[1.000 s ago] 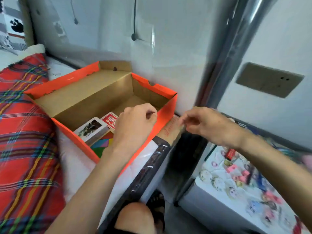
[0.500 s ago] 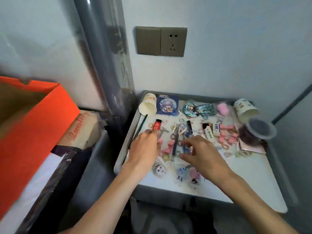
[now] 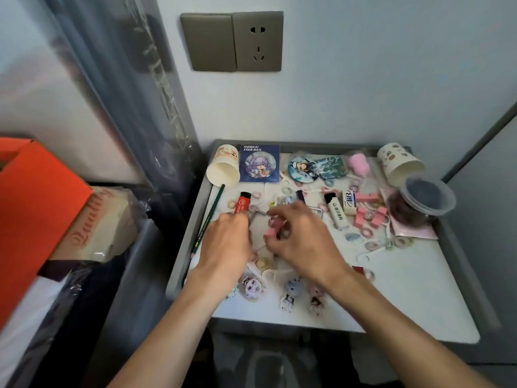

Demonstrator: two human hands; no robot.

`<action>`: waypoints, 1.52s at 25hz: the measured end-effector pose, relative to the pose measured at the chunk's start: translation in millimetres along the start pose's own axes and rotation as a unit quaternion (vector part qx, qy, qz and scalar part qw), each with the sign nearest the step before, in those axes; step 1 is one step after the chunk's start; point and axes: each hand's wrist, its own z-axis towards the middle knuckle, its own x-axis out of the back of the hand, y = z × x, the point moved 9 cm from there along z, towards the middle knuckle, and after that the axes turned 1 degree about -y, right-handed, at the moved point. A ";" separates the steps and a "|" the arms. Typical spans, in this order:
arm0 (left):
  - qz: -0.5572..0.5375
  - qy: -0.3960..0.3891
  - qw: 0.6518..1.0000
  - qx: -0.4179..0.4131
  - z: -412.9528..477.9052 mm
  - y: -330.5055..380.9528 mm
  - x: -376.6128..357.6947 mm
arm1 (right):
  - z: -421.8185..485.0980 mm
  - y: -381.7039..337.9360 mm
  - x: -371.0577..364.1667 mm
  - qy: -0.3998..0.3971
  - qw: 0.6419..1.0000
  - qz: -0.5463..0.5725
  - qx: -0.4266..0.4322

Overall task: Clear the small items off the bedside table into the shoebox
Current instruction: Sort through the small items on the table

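As right hand (image 3: 303, 242) pinches pink clip (image 3: 270, 232), left hand (image 3: 228, 245), grip unclear, covers red tube (image 3: 242, 202) pointing wallward.

Orange shoebox (image 3: 36, 208), green pencil (image 3: 208, 219), pink clips (image 3: 369, 214).

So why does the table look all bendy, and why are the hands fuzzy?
Head view: the wide lens bows the bedside table rim; the left hand and the right hand, pinching a pink clip, look motion-smeared; the shoebox at the edge is soft; the badge card lettering is sharp.
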 end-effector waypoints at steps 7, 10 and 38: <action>-0.175 -0.043 0.983 0.017 1.3 3.6 -0.9 | -21.4 55.5 5.6 -0.052 0.638 0.711 -0.290; -0.268 -0.057 0.961 0.020 0.3 9.1 0.6 | -20.5 65.1 6.7 -0.010 0.560 0.771 -0.303; -0.629 -0.187 0.750 0.084 -17.9 41.6 -22.0 | -22.6 10.9 50.4 0.044 0.999 -0.006 0.013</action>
